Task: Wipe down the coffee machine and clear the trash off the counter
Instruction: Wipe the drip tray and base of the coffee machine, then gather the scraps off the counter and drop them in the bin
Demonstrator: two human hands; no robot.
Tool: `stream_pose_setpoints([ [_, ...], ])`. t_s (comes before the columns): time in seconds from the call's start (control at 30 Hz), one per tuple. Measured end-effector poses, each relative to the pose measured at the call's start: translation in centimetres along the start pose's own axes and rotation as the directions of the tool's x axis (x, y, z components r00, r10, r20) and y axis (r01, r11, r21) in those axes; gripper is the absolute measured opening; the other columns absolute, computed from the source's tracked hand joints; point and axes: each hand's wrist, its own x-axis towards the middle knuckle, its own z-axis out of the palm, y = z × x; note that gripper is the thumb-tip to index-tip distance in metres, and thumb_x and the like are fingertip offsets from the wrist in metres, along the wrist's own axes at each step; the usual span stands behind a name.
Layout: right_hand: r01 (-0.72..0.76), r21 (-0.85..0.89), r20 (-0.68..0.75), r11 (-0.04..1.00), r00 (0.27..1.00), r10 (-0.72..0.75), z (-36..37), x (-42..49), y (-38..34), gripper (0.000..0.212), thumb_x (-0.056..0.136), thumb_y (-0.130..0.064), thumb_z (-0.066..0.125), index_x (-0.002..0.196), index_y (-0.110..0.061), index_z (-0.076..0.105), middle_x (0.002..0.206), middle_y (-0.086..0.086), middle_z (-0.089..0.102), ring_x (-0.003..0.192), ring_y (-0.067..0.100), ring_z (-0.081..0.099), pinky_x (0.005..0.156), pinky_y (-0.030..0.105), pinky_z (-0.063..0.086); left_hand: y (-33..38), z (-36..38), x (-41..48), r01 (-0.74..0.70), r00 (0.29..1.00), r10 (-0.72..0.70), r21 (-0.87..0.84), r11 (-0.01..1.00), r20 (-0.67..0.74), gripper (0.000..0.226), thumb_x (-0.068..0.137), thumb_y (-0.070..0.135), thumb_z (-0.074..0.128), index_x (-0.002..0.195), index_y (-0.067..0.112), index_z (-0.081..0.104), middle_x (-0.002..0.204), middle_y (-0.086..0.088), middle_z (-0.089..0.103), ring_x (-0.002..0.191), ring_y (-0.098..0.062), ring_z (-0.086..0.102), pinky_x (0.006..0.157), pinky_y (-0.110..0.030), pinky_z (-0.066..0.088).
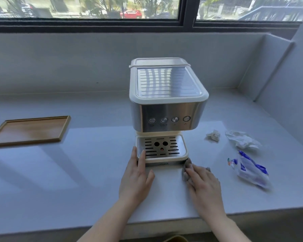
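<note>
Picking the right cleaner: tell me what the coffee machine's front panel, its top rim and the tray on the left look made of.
Coffee machine front panel: brushed stainless steel by the look, with streaky reflections. Top rim: cream plastic, matte and smooth, probably. Tray: wood or bamboo, with warm brown grain and a light sheen.

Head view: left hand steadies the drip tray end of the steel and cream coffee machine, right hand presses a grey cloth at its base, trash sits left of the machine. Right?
One error: the trash lies right of the steel and cream coffee machine, not left. The head view shows a crumpled white tissue, a crumpled white wrapper and a blue and white plastic packet there. Left holds only a wooden tray. The left hand and the right hand with the grey cloth are as stated.
</note>
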Motion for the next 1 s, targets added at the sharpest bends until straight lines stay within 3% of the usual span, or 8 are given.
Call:
stream_pose_setpoints([
  [0.2,0.015,0.016,0.183,1.000,0.983,-0.017,1.0,-2.9,-5.6,0.033,0.094,-0.044,0.042,0.120,-0.040,0.063,0.123,-0.022,0.061,0.108,0.015,0.057,0.079,0.036,0.043,0.4,-3.0,-1.6,0.059,0.998,-0.050,-0.205,0.977,0.048,0.078,0.090,0.026,0.049,0.153,0.037,0.005,0.162,0.017,-0.001,0.140,0.010,0.005,0.105,-0.021,0.023],
  [0.3,0.107,0.148,0.306,0.983,0.940,-0.149,1.5,-1.4,-8.4,0.033,0.094,-0.045,0.043,0.122,-0.042,0.061,0.123,-0.024,0.061,0.111,0.011,0.058,0.086,0.031,0.040,-0.3,-4.9,-3.9,-0.020,0.994,0.042,-0.207,0.978,0.099,0.072,0.082,0.030,0.052,0.148,0.034,0.027,0.153,0.013,0.028,0.141,-0.003,0.024,0.112,-0.021,0.025],
  [0.37,0.129,0.276,0.460,0.952,0.852,-0.249,1.4,-0.1,-9.9,0.039,0.092,-0.040,0.050,0.131,-0.042,0.054,0.129,-0.021,0.058,0.122,0.012,0.052,0.098,0.033,0.039,-1.5,-6.2,-5.2,-0.091,0.978,0.121,-0.175,0.980,0.167,0.071,0.076,0.035,0.051,0.145,0.037,0.035,0.148,0.013,0.036,0.136,-0.003,0.035,0.111,-0.024,0.033],
  [0.47,0.174,0.236,0.620,0.956,0.731,-0.286,0.7,1.3,-9.9,0.075,0.082,-0.042,0.066,0.149,-0.039,0.033,0.158,-0.015,0.027,0.146,0.012,0.020,0.120,0.039,0.022,-3.9,-7.9,-5.3,-0.161,0.950,0.183,-0.103,0.982,0.255,0.072,0.079,0.043,0.052,0.146,0.044,0.027,0.153,0.014,0.032,0.138,-0.003,0.032,0.112,-0.025,0.033],
  [0.53,0.135,0.121,0.664,0.983,0.725,-0.182,-0.4,1.5,-8.8,0.091,0.074,-0.058,0.066,0.152,-0.043,0.023,0.163,-0.018,0.008,0.147,0.011,0.010,0.121,0.037,0.016,-5.0,-8.7,-4.7,-0.208,0.932,0.213,-0.050,0.977,0.293,0.075,0.081,0.058,0.050,0.148,0.045,0.021,0.156,0.014,0.029,0.141,-0.005,0.027,0.114,-0.028,0.031],
  [0.73,-0.009,-0.061,0.733,0.998,0.678,0.051,-1.0,1.8,-9.0,0.086,0.078,-0.040,0.064,0.151,-0.047,0.020,0.148,-0.015,0.031,0.121,0.017,0.040,0.103,0.024,0.037,-3.7,-8.2,-3.4,-0.364,0.842,0.307,0.047,0.930,0.444,0.090,0.070,0.069,0.060,0.147,0.039,0.026,0.145,0.006,0.044,0.128,-0.020,0.037,0.107,-0.037,0.038],
  [0.83,-0.073,-0.035,0.738,0.997,0.671,0.075,0.6,2.5,-11.3,0.078,0.074,-0.036,0.057,0.148,-0.041,0.036,0.137,-0.008,0.043,0.123,0.017,0.048,0.092,0.015,0.034,-3.3,-7.9,-3.0,-0.326,0.880,0.266,0.093,0.941,0.394,0.057,0.077,0.053,0.057,0.128,0.028,0.052,0.110,0.002,0.057,0.102,-0.023,0.042,0.088,-0.041,0.045],
  [1.0,-0.107,-0.004,0.737,0.994,0.671,0.075,2.8,3.7,-15.5,0.068,0.074,-0.042,0.053,0.142,-0.036,0.048,0.124,-0.007,0.053,0.117,0.014,0.055,0.093,0.020,0.041,-7.1,-10.4,-2.7,-0.273,0.918,0.222,0.118,0.955,0.328,0.031,0.079,0.045,0.054,0.098,0.022,0.061,0.096,0.003,0.054,0.096,-0.019,0.045,0.073,-0.037,0.044],
])
